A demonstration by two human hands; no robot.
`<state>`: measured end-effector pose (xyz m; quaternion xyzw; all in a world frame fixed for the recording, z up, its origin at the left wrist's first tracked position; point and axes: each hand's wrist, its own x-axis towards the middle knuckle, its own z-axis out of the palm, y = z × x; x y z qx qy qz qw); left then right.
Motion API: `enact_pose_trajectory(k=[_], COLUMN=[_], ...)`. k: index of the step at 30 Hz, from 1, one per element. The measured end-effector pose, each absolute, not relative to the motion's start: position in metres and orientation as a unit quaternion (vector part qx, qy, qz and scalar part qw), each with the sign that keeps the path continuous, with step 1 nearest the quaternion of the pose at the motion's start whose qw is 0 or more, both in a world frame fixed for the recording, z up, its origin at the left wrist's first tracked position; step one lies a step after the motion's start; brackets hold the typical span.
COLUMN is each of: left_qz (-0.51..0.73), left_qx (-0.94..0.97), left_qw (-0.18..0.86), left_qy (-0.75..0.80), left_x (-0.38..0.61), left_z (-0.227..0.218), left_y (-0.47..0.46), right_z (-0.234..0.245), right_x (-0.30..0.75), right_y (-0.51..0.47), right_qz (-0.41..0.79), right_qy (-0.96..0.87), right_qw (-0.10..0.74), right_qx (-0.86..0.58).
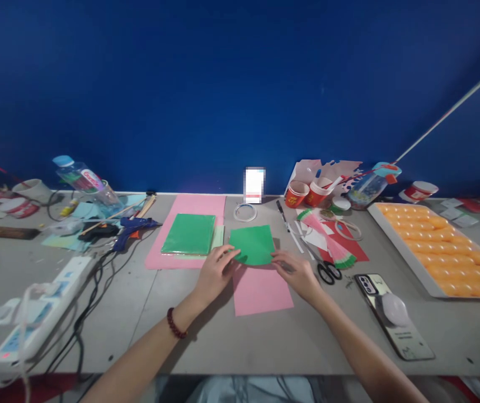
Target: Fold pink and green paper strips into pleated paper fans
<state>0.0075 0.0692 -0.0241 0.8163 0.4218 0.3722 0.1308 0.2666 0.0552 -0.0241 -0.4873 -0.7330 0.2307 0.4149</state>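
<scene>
A green sheet of paper (252, 242) bends slightly between my hands, its near edge curving down. My left hand (219, 267) pinches its lower left corner between thumb and fingers. At the lower right corner, my right hand (296, 271) grips it in the same way. Beneath the near part of the green sheet lies a pink sheet of paper (262, 294), partly covered. To the left, a wrapped stack of green paper (189, 234) rests on a larger pink sheet (212, 202).
On the left are a blue glue gun (128, 230), a power strip (41, 313), cables and a tilted bottle (91, 182). Scissors (329, 272), a pink paper fan (327, 238), red cups (296, 194), a phone (395, 319) and a tray of orange balls (441, 246) stand or lie to the right.
</scene>
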Motion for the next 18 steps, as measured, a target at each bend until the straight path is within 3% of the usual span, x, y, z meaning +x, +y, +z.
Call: enact_pose_trajectory(k=[7, 18], left_qz=[0.321, 0.302], left_qx=[0.853, 0.834], left_qw=[0.068, 0.181], left_qy=[0.406, 0.424], left_x=[0.0035, 0.0045], left_z=[-0.0268, -0.0252], left_y=[0.0738, 0.0743], right_z=[-0.0225, -0.0238], right_x=[0.2705, 0.2758], right_y=[0.0579, 0.0597], right_qz=[0.253, 0.281], right_qy=[-0.751, -0.713], right_qw=[0.378, 0.350], right_qx=[-0.479, -0.539])
